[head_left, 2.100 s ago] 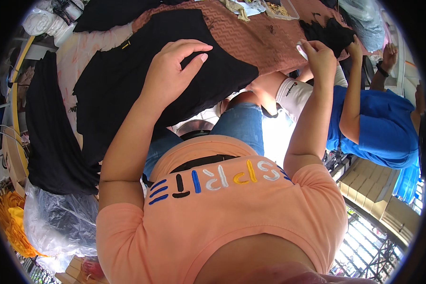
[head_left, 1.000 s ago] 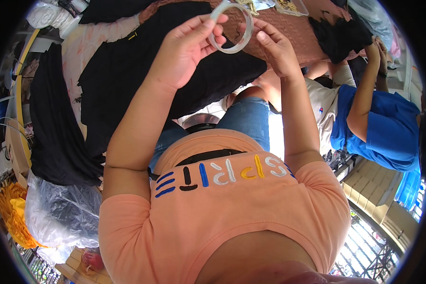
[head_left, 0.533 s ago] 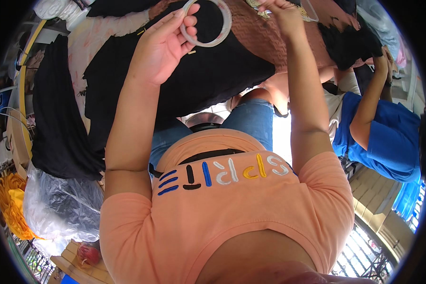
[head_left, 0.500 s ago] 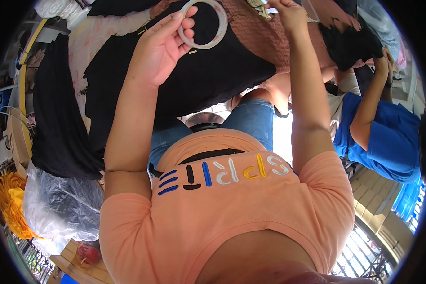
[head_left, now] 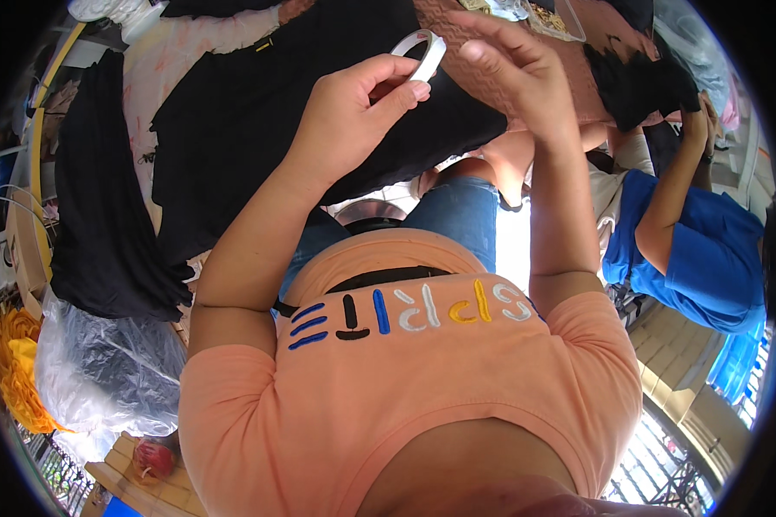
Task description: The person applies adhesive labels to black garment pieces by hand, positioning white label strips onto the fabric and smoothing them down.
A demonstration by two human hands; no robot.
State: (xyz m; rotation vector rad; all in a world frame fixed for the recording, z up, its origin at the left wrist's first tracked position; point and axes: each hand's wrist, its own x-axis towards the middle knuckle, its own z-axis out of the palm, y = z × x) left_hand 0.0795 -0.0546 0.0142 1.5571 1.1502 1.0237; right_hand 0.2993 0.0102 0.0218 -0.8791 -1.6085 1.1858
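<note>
My left hand (head_left: 353,108) grips a narrow roll of white tape (head_left: 434,62) by its lower edge, between thumb and fingers. The roll is tilted, so its rim shows nearly side-on. Just right of it, my right hand (head_left: 526,77) is raised with its fingers stretched out and apart; nothing shows in it. A small gap lies between that hand and the tape. Beneath both hands spreads a large piece of black cloth (head_left: 241,129), and a salmon-coloured textured cloth (head_left: 483,86) lies under and to the right of it.
A clear tray (head_left: 560,21) of small bits sits at the far edge. Bunched black fabric (head_left: 642,86) lies right, near a person in a blue shirt (head_left: 698,241). More black cloth (head_left: 103,189) hangs at left, above a clear plastic bag (head_left: 103,370) and orange fabric (head_left: 13,362).
My left hand has moved right with the tape roll, which has turned from face-on to nearly edge-on. My right hand has come away from the tray toward the roll.
</note>
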